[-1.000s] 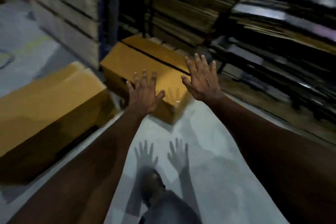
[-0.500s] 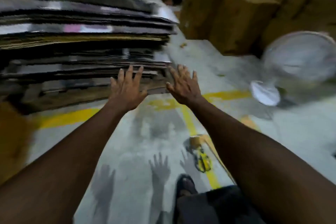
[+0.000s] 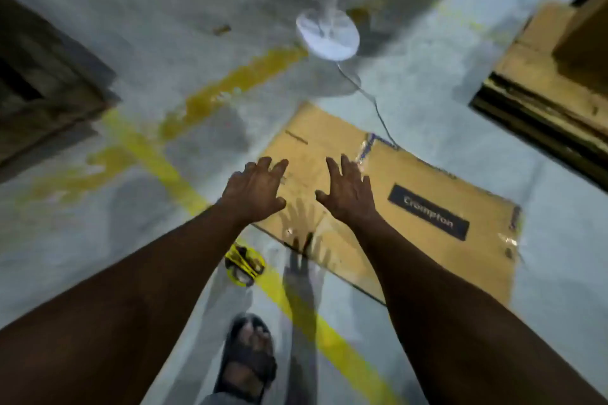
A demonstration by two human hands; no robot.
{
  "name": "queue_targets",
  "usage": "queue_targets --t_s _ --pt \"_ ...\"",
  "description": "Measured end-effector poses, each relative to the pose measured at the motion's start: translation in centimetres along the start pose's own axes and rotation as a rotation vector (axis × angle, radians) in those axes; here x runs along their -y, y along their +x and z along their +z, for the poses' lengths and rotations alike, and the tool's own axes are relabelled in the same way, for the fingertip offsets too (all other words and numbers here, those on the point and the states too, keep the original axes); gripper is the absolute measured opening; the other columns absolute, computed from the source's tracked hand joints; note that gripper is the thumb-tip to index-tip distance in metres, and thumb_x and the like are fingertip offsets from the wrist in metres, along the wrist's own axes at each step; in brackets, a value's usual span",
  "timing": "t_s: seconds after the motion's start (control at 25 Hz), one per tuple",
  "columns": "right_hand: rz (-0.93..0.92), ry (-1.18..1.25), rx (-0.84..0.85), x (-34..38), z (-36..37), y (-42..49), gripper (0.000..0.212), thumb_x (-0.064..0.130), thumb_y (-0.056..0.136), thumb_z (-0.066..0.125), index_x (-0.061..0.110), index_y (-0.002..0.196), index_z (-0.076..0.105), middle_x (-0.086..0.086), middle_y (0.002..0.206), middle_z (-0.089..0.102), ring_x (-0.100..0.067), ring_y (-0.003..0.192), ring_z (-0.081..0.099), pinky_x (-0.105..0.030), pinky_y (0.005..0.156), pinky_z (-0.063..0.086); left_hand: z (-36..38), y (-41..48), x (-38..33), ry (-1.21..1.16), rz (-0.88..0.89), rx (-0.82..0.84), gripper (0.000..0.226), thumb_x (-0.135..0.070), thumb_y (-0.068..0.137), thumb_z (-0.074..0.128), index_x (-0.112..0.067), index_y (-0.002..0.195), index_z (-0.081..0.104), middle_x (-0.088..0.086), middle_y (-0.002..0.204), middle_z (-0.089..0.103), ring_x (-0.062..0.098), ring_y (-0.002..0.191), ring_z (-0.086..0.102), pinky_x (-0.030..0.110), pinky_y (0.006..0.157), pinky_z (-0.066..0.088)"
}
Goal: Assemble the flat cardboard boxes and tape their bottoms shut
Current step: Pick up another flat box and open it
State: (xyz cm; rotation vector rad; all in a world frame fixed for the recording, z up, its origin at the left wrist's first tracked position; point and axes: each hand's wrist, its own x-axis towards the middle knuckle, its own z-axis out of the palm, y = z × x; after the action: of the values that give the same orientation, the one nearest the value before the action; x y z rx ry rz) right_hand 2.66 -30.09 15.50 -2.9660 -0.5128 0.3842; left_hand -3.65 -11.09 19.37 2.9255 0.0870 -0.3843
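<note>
Most of the view is a grey, scuffed concrete floor (image 3: 427,82) crossed by worn yellow painted lines (image 3: 158,161). On it, just right of where the lines meet, lies one flat brown cardboard box (image 3: 477,266). It is collapsed into a thin rectangular sheet of matt corrugated board, with a dark oblong printed label (image 3: 427,212) and glints of clear tape at its corners. No wall stands up and no flap is folded, so for this box assembly and bottom taping are, I judge, both still ahead. At the right edge of the floor sits a low stack of more flat tan cardboard (image 3: 539,76). Beyond the box stands a white plastic pedestal fan (image 3: 327,34), its base round and smooth; its guard is blurred. The left hand (image 3: 255,194) and right hand (image 3: 350,199) hang over the box's near-left corner, fingers spread wide, slightly curved and holding nothing. Their shadows fall offset on the board, so they seem apart from it. Nearer the body, on the yellow line, lies a small yellow-and-black object (image 3: 245,265), possibly a tape dispenser, too blurred to be sure.
</note>
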Motion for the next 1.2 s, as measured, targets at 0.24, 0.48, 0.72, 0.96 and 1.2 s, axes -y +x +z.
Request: queue_targets --t_s 0.24,0.48,0.72,0.96,1.2 --pt "0.077 0.019 0.176 -5.7 14.9 -1.3 0.088 0.053 0.089 0.058 0.021 0.156 0.013 -0.014 0.164 0.008 -0.037 0.148 0.015 -0.056 0.115 0.023 17.1 3.6 -3.9 -0.550 -0.515 0.312 0.081 -0.038 0.084 0.065 -0.013 0.148 0.021 0.025 0.139 0.034 0.046 0.123 0.041 0.043 0.092 0.044" --pt "0.012 -0.005 0.247 -7.1 19.8 -2.9 0.105 0.067 0.076 0.067 0.017 0.154 0.019 -0.019 0.162 0.009 -0.043 0.146 0.014 -0.059 0.111 0.028 23.8 8.0 -2.1 -1.471 -1.120 0.226 0.087 -0.040 0.066 0.060 -0.014 0.143 0.029 0.016 0.141 0.046 0.040 0.122 0.051 0.047 0.090 0.046" --pt "0.059 -0.032 0.180 -6.6 19.4 -3.3 0.087 0.036 0.082 0.070 0.016 0.152 0.023 -0.019 0.157 0.023 -0.047 0.141 0.024 -0.059 0.109 0.031 22.0 8.4 -4.3 -1.630 -1.238 0.064 0.049 -0.017 0.091 0.055 -0.004 0.135 0.039 0.016 0.123 0.051 0.036 0.108 0.055 0.047 0.093 0.049" --pt "0.130 0.001 -0.062 -6.9 15.9 -6.1 0.050 0.003 0.091 0.045 0.011 0.139 0.048 -0.014 0.134 0.058 -0.039 0.114 0.056 -0.046 0.087 0.050 16.3 8.3 -6.6 -1.578 -1.105 -0.105 0.029 -0.004 0.090 0.052 -0.004 0.118 0.054 0.019 0.115 0.063 0.032 0.082 0.067 0.042 0.062 0.059" --pt "0.135 -0.036 -0.175 -6.5 5.6 -7.0 0.028 0.010 0.097 0.042 0.017 0.118 0.059 -0.008 0.110 0.068 -0.030 0.095 0.064 -0.035 0.072 0.045 6.3 3.3 -7.9 0.025 -0.063 -0.321 0.063 -0.039 0.078 0.062 -0.014 0.131 0.037 0.018 0.138 0.035 0.038 0.123 0.038 0.049 0.096 0.036"
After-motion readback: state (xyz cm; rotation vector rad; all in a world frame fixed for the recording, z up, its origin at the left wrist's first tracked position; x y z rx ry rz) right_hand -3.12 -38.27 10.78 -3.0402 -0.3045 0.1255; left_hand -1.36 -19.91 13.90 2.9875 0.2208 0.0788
